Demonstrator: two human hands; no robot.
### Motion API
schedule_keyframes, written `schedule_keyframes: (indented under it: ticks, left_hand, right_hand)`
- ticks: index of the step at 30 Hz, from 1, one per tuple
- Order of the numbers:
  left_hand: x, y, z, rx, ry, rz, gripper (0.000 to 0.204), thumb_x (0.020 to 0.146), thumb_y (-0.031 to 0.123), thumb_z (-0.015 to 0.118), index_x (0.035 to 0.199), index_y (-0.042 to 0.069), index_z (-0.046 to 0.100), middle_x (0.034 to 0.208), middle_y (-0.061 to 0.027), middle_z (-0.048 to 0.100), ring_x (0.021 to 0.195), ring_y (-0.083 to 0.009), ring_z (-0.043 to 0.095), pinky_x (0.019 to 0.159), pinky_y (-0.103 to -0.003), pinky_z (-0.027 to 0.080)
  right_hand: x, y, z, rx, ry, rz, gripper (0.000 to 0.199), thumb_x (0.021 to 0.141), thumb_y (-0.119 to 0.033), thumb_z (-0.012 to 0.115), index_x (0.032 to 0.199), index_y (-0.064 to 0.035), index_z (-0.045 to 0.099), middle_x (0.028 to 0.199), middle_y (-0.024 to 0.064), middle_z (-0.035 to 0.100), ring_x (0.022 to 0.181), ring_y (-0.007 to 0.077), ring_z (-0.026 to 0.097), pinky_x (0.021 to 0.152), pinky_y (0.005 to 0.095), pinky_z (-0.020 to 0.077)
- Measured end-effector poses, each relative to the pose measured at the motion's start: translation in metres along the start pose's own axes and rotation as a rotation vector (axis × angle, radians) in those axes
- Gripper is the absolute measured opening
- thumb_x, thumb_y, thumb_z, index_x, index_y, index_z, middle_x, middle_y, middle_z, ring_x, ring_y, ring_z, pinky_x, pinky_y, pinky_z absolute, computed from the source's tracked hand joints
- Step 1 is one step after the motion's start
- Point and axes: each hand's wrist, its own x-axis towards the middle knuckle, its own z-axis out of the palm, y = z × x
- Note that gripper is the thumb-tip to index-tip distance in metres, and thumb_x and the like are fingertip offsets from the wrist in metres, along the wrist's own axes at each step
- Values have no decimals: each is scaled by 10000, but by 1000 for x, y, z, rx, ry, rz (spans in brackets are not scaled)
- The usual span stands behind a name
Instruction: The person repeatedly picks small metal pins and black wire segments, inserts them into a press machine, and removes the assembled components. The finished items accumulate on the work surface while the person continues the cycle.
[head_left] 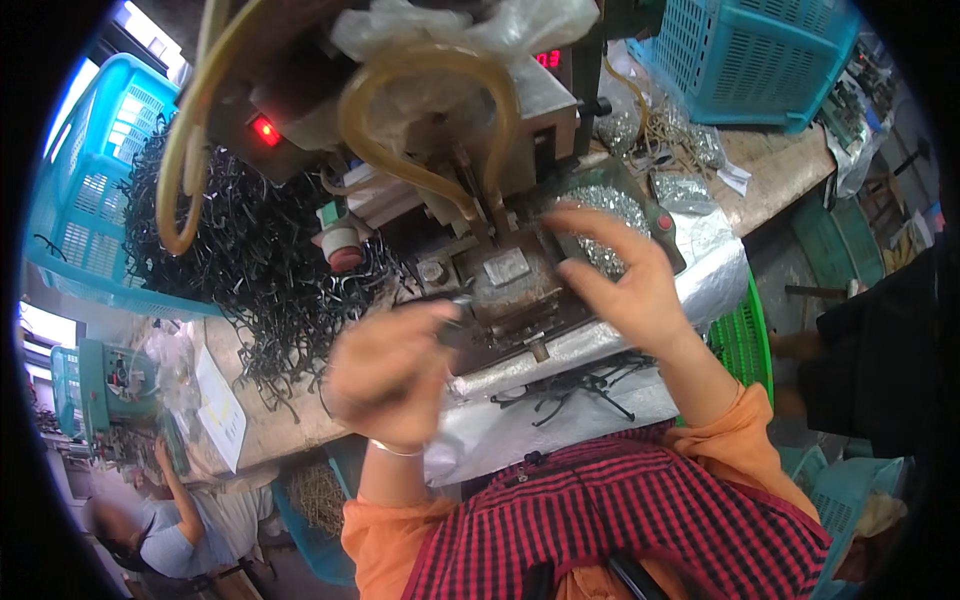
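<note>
The blurred left hand (388, 375) is hovering at the machine (550, 108), its grip impossible to tell; the right hand (632, 285) is hovering, fingers parted. Between them, a metal block (506, 268) is sitting; a display (547, 60) is showing red digits.

Your left hand (385, 375) is heavily motion-blurred, your right hand (640, 295) less so. Silver foil (715, 270) throws glare; red lamp (265, 130) glows. Upper-left background blown out. Fisheye bends edges, corners black.
</note>
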Motion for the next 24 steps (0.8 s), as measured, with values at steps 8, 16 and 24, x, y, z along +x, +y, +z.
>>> schedule_keyframes:
  ticks: [8,16,24]
  left_hand:
    - [-8,-7,31,283,-460,289,217,693,49,740,890,53,648,1045,-103,709,642,-192,576,512,-301,474]
    - [5,-7,33,190,-495,221,216,711,42,753,897,59,645,976,-104,721,551,-199,589,470,-301,450]
    - [-33,7,36,218,-321,97,382,721,76,786,1086,59,674,1209,-148,689,713,-251,597,701,-348,542]
  right_hand:
    - [-4,96,-18,-606,187,-52,162,752,-119,774,887,-72,699,1223,187,634,1236,384,539,1020,460,435]
    - [-3,95,-19,-496,215,-40,105,843,-87,704,938,-46,685,1064,148,653,1027,356,616,899,412,479]
    - [-5,104,-7,-369,326,-102,94,839,-52,722,928,-25,736,906,108,716,830,247,672,762,342,522]
